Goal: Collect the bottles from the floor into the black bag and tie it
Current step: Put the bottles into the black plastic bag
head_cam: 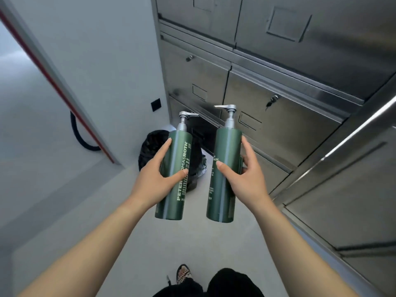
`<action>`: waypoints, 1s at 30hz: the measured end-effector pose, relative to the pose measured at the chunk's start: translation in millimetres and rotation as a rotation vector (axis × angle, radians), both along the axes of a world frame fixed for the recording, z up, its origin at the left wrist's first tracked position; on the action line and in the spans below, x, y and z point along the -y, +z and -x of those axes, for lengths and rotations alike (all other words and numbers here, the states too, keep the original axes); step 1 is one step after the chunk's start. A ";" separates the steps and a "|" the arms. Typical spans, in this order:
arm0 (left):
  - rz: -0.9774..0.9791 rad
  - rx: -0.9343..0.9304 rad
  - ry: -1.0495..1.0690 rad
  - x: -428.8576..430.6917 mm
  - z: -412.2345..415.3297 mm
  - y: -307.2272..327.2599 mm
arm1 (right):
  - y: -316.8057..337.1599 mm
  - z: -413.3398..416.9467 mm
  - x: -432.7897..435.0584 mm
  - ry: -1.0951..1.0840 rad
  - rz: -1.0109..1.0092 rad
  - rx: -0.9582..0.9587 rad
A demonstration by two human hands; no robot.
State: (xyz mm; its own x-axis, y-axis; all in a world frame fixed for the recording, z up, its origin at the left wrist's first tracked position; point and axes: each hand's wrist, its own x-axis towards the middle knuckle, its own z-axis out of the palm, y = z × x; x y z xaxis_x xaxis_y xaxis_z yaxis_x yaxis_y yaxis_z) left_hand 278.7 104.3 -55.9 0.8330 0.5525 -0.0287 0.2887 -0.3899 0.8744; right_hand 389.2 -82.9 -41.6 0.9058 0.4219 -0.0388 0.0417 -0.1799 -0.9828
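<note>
I hold two tall green pump bottles upright above the floor, side by side. My left hand grips the left green bottle, whose white lettering faces me. My right hand grips the right green bottle around its middle. Both have silver pump heads. The black bag sits open on the floor beyond the bottles, in the corner by the wall; the left bottle hides part of it.
Steel cabinets with drawers and locks line the right side. A grey wall with a black socket stands on the left, beside a door frame with a red strip. My sandalled foot shows at the bottom.
</note>
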 end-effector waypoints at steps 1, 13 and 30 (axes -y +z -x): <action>-0.004 0.001 0.017 -12.1 -4.1 -0.8 | -0.7 -7.5 -12.9 0.012 0.007 -0.004; -0.020 -0.002 0.178 -157.6 -88.8 -1.6 | 4.7 -138.3 -177.0 0.222 0.025 0.042; -0.037 -0.113 0.192 -334.9 -224.9 -16.3 | -26.2 -277.8 -359.3 0.262 0.076 -0.022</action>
State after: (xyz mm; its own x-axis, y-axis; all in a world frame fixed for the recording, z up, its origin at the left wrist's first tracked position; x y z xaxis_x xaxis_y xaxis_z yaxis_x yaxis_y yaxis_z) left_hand 503.6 439.2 -72.2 0.7051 0.7030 -0.0924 0.4559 -0.3497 0.8185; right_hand 666.9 276.4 -67.8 0.7647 0.6370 -0.0974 0.0756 -0.2388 -0.9681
